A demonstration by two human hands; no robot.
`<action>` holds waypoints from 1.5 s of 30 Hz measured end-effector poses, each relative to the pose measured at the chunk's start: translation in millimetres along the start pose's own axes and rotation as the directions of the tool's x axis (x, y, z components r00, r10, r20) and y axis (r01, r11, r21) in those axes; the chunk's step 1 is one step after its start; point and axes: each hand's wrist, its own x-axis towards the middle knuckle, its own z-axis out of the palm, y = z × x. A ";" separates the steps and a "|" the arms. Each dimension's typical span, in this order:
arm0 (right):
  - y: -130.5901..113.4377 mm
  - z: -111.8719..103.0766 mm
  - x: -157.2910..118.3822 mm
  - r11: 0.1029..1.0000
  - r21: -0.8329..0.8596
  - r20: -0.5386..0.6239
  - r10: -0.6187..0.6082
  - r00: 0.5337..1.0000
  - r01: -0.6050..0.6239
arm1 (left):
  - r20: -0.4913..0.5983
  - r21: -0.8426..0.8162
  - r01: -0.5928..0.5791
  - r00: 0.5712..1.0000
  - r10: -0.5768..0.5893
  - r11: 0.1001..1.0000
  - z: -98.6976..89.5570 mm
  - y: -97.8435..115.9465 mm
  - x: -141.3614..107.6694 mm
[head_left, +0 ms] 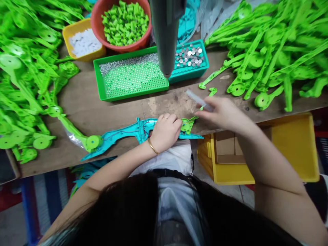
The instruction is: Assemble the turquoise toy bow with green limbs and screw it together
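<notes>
A long blue plastic piece lies along the table's front edge, with a green part at its right end and a green round-ended part over its left end. My left hand rests on the blue piece with its fingers curled; what is under the fingertips is hidden. To the right, my right hand is closed on a translucent strip, which is slightly blurred. A small green hooked part shows just beyond that hand.
Green parts are heaped at left and right. Behind the hands stand a green tray, a teal tray, a red bowl and a yellow tub. A dark vertical tool hangs above. A yellow crate sits below the table.
</notes>
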 end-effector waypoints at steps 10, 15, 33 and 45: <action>4.1 47.1 -16.5 0.999 -0.037 0.033 0.003 0.999 -0.002 | 0.008 0.005 0.120 0.993 -0.120 0.993 5.2 7.6 5.1; 7.1 48.1 -16.3 0.999 -0.035 0.057 -0.030 0.998 0.032 | 0.015 0.001 0.176 0.984 -0.176 0.984 6.9 10.8 9.0; 2.2 17.9 -34.6 0.871 0.480 -0.419 0.125 0.899 0.103 | -0.023 -0.045 -0.031 0.999 0.030 0.999 19.4 9.8 -2.8; 21.6 37.0 -54.7 0.931 0.359 -0.383 0.219 0.898 -0.074 | 0.022 -0.057 -0.111 0.993 0.112 0.992 19.0 3.2 -3.1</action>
